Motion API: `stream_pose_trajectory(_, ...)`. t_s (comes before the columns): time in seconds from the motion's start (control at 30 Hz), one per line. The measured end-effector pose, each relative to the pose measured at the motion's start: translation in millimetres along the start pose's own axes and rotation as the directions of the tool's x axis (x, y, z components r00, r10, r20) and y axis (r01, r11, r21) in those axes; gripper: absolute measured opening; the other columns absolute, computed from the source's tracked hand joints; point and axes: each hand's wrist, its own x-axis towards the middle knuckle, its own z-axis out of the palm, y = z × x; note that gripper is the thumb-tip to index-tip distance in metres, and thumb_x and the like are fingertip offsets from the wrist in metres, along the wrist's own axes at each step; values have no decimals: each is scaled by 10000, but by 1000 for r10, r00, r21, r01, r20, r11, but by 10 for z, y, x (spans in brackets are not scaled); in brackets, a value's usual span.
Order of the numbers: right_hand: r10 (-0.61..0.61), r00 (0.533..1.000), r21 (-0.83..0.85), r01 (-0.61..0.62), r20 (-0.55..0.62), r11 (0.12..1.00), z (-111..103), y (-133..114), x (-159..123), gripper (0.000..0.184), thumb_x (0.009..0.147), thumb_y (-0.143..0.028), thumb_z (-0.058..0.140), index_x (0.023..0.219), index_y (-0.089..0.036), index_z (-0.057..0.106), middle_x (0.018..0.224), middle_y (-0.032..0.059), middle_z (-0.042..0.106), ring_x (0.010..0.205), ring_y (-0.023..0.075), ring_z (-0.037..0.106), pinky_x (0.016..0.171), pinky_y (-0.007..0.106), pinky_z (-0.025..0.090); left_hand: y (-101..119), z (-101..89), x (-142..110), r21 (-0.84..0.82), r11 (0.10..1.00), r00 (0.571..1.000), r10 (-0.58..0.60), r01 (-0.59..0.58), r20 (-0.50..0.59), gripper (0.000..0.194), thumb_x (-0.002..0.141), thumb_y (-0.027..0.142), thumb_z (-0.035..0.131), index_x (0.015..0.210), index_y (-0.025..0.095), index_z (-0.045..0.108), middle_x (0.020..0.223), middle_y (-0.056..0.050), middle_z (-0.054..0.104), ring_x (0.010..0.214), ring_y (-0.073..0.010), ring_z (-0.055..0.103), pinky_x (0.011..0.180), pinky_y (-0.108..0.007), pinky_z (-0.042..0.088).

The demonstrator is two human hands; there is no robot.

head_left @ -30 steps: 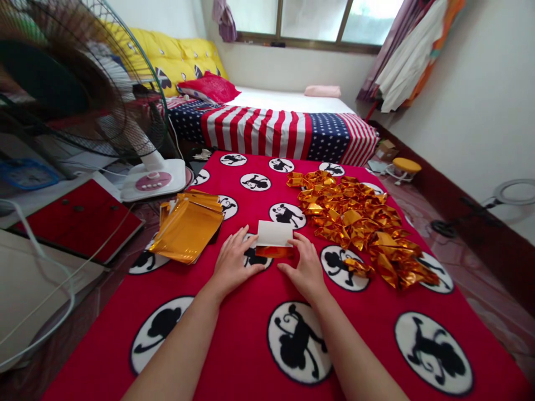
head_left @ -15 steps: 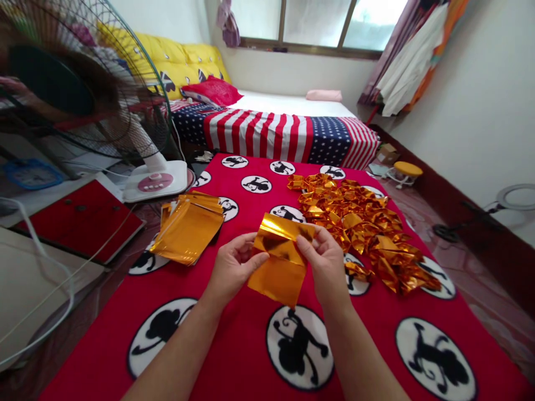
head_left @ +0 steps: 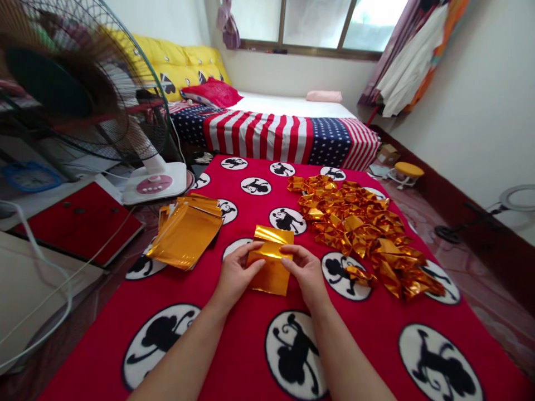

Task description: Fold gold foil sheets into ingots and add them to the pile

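Note:
A gold foil paper sheet (head_left: 271, 277), creased across its middle, lies gold side up low over the red cloth (head_left: 234, 351). My left hand (head_left: 239, 272) pinches its left edge at the crease between thumb and fingers. On the opposite edge my right hand (head_left: 304, 270) grips it the same way. A stack of flat gold foil sheets (head_left: 186, 234) is to the left of my hands. To the right spreads a heap of folded gold foil pieces (head_left: 355, 217), with a single folded foil piece (head_left: 359, 275) nearer my right hand.
At the far left a fan (head_left: 154, 181) stands beside a red panel (head_left: 79, 217). Beyond the cloth is a bed with a stars-and-stripes cover (head_left: 267, 136). A yellow stool (head_left: 407, 169) and a ring light (head_left: 518, 195) stand on the right.
The foil sheet went from white side up and folded to gold side up and opened out. Both hands lifted and turned it, then lowered it to the cloth.

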Motion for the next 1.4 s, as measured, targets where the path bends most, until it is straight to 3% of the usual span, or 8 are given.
stream_pose_trajectory(0.17, 29, 995, 16, -31, 94, 999, -38, 29, 6, 361, 624, -265, 848, 957, -232, 714, 962, 32, 736, 891, 222, 684, 785, 327, 542, 31, -65, 31, 85, 996, 999, 37, -37, 5, 327, 684, 227, 776, 1001, 155, 740, 985, -92, 747, 912, -234, 710, 782, -304, 579)
stream_pose_trajectory(0.37, 22, 999, -22, -21, 36, 1000, -42, 54, 10, 339, 652, -274, 832, 972, -226, 730, 995, 46, 744, 916, 221, 689, 822, 336, 542, 26, -82, 39, 91, 995, 999, 40, -39, -8, 334, 680, 265, 795, 988, 146, 749, 952, -97, 754, 864, -226, 709, 748, -296, 567)
stream_pose_trajectory(0.6, 18, 999, -43, -17, 33, 999, -31, 37, -5, 265, 687, -325, 809, 917, -212, 743, 911, 40, 740, 836, 200, 680, 756, 304, 539, 74, -123, 37, 179, 973, 988, 152, -148, -6, 152, 718, 282, 780, 826, 174, 782, 836, -69, 718, 776, -177, 667, 656, -240, 513)
stream_pose_trajectory(0.77, -11, 1000, -51, 12, 23, 999, -23, 22, -16, 186, 708, -326, 796, 851, -220, 742, 840, 17, 716, 775, 175, 651, 708, 278, 515, 122, -112, 34, 196, 955, 973, 229, -222, -10, 79, 715, 265, 786, 741, 191, 782, 931, -74, 677, 896, -188, 648, 742, -246, 507)
stream_pose_trajectory(0.83, -24, 1000, -56, 25, 17, 998, -20, 12, -20, 153, 706, -320, 797, 809, -219, 744, 833, 14, 708, 767, 166, 640, 696, 265, 502, 133, -100, 29, 199, 955, 975, 223, -220, 8, 85, 727, 274, 779, 729, 189, 778, 933, -75, 677, 883, -187, 647, 725, -247, 500)
stream_pose_trajectory(1.03, 17, 1000, -22, -18, -9, 1000, 1, -19, -26, 188, 684, -341, 817, 811, -222, 746, 766, 2, 704, 696, 151, 620, 643, 253, 479, 102, -89, 14, 261, 943, 977, 215, -209, 7, 164, 740, 328, 777, 685, 176, 751, 663, -25, 618, 628, -132, 556, 554, -223, 401)
stream_pose_trajectory(1.4, -11, 995, 0, 11, -101, 1000, 8, -29, -23, 196, 673, -355, 812, 799, -215, 759, 827, 23, 742, 771, 184, 664, 750, 311, 523, 119, -105, 5, 264, 944, 977, 211, -197, -26, 126, 749, 296, 750, 751, 170, 753, 744, -43, 718, 661, -149, 623, 587, -226, 460)
